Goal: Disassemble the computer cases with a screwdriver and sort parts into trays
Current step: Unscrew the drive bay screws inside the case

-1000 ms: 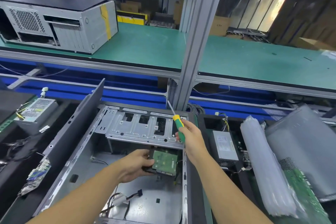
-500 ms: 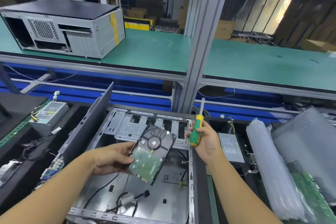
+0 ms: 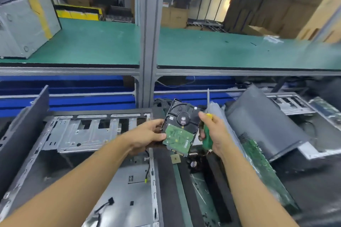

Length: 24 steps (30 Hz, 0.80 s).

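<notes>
My left hand grips a hard drive by its left edge, green circuit board facing me, held in the air past the right wall of the open computer case. My right hand grips a screwdriver with a green and yellow handle, its shaft pointing up, right beside the drive. The case lies on its side with its metal drive cage showing and loose cables on its floor.
A black side panel leans at the case's left. To the right lie a grey case cover, a plastic-wrapped bundle and green circuit boards. Another computer case stands on the green shelf above, split by a metal post.
My left hand has lifted the hard drive out of the case and carried it right, next to the screwdriver hand. The view has swung to the right.
</notes>
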Motion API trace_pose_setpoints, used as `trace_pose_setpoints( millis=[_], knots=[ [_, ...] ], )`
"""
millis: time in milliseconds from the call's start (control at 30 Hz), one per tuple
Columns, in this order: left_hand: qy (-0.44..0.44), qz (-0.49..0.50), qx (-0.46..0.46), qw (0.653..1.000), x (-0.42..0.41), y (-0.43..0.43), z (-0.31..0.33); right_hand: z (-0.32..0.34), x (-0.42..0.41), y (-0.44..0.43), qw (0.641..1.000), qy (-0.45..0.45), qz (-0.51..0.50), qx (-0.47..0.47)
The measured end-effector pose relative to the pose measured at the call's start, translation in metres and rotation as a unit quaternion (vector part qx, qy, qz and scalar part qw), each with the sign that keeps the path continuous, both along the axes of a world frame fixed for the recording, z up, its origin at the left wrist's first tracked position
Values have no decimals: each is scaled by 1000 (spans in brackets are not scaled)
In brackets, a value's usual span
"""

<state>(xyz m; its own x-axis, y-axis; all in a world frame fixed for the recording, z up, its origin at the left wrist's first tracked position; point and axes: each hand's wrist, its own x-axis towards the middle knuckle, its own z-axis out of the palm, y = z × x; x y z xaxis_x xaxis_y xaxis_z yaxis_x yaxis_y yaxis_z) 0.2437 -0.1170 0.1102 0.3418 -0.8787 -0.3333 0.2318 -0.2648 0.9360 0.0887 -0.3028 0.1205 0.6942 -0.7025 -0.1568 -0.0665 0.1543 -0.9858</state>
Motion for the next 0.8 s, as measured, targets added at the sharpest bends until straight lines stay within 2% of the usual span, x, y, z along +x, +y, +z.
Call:
trace_pose_setpoints(
  millis=[167, 300, 400, 533, 700, 800],
  knots=[
    [-121, -125, 17, 985, -15, -59, -10, -3, -64, -40, 999, 37, -39, -1],
    [-237, -217, 64, 945, -27, -95, -27, -14, -105, -55, 995, 94, -31, -26],
    [-271, -245, 89, 927, -46, -115, -43, -28, -127, -55, 988, 141, -35, -61],
    [-328, -198, 121, 916, -57, -128, -60, -57, -140, -43, 962, 226, -75, -131],
    [-432, -270, 193, 838, -44, -119, -62, -105, -139, -26, 947, 288, -86, -112],
    [-455, -273, 220, 819, -38, -109, -68, -133, -129, -19, 934, 326, -92, -115]
  ],
)
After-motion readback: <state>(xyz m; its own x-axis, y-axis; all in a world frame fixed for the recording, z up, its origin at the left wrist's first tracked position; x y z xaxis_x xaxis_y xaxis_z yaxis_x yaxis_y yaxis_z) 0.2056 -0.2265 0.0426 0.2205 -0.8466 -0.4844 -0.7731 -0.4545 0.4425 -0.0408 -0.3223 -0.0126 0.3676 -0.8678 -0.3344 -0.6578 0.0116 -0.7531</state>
